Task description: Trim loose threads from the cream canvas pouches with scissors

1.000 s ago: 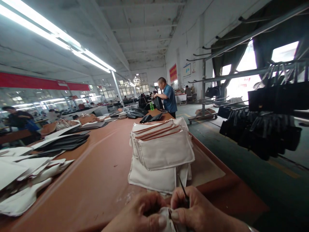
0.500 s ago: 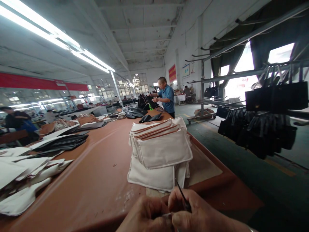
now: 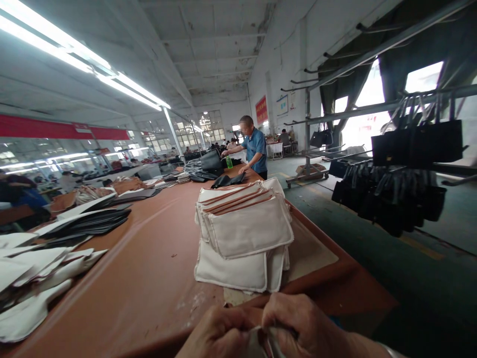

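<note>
At the bottom centre, my left hand [image 3: 219,330] and my right hand [image 3: 298,325] are close together, fingers curled round a pale piece of material [image 3: 257,343] that is partly cut off by the frame edge. Just beyond them, a stack of cream padded fabric pieces [image 3: 253,226] with brown edges showing lies on the brown-covered table [image 3: 149,268]. Its lower pieces jut out toward my hands. The thin dark tool seen earlier at my right hand is not visible.
Black sheets [image 3: 89,223] and white pieces [image 3: 33,268] lie along the table's left side. At its far end a person in a blue shirt [image 3: 256,146] stands by black material [image 3: 206,164] and a green bottle [image 3: 228,162]. A rack [image 3: 308,124] with black bags [image 3: 417,144] stands right.
The thin dark tool has gone from sight, and more pale material shows between my hands. The far person has lowered the dark item and now reaches to the table. The view has shifted slightly.
</note>
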`<state>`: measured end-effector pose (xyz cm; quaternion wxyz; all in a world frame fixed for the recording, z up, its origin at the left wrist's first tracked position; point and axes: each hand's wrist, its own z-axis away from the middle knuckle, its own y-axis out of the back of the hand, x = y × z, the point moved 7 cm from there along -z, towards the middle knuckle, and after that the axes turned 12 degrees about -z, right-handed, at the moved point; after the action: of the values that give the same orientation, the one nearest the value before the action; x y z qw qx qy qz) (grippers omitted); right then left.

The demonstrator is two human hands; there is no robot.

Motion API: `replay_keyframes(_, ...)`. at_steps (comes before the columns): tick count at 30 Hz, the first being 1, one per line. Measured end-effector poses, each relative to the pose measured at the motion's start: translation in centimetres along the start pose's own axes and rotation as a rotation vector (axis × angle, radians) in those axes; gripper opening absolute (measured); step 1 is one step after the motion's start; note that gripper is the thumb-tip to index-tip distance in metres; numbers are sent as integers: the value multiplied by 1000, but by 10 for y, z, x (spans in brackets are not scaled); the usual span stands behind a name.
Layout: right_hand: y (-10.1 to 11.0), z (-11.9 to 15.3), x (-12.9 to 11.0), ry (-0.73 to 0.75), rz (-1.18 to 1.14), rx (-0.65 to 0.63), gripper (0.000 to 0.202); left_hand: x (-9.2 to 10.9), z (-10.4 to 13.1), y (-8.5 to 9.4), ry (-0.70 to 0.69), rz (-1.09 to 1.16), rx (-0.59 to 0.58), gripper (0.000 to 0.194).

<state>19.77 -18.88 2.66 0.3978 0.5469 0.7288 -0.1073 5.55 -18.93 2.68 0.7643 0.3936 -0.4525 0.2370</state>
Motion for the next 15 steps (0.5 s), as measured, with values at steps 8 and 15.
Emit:
replay_keyframes(8, -7, 5, -24, 309, 257, -109, 21, 5, -8, -13, -1, 207, -160, 72)
replay_keyframes(15, -5, 11, -38, 401, 381, -170, 22, 27, -8, -24, -71, 212, -226, 62)
